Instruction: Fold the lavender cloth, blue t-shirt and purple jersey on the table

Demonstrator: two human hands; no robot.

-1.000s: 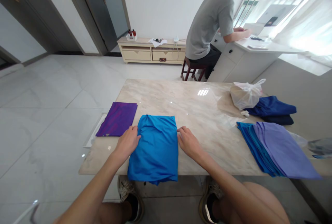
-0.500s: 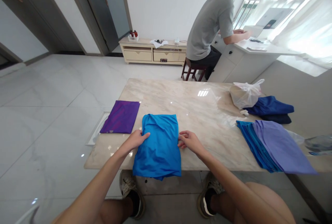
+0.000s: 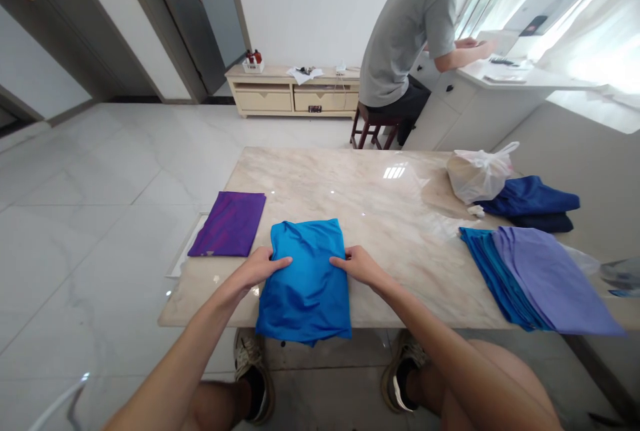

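A folded bright blue cloth (image 3: 306,284) lies on the marble table (image 3: 400,218), its lower end hanging a little over the front edge. My left hand (image 3: 263,264) grips its left side, thumb on top and fingers hidden beneath. On the opposite side my right hand (image 3: 357,264) holds the right edge the same way, thumb above the fabric. A folded purple cloth (image 3: 229,224) rests to the left of the blue one.
At the table's right are stacked blue cloths (image 3: 500,278), a lavender cloth (image 3: 550,278), a white plastic bag (image 3: 480,174) and dark blue fabric (image 3: 537,196). A person in grey (image 3: 407,31) sits on a stool (image 3: 375,126) beyond the table.
My right hand has moved from beside the blue cloth onto its right edge and closed on it. My left hand keeps its hold. The view has shifted slightly.
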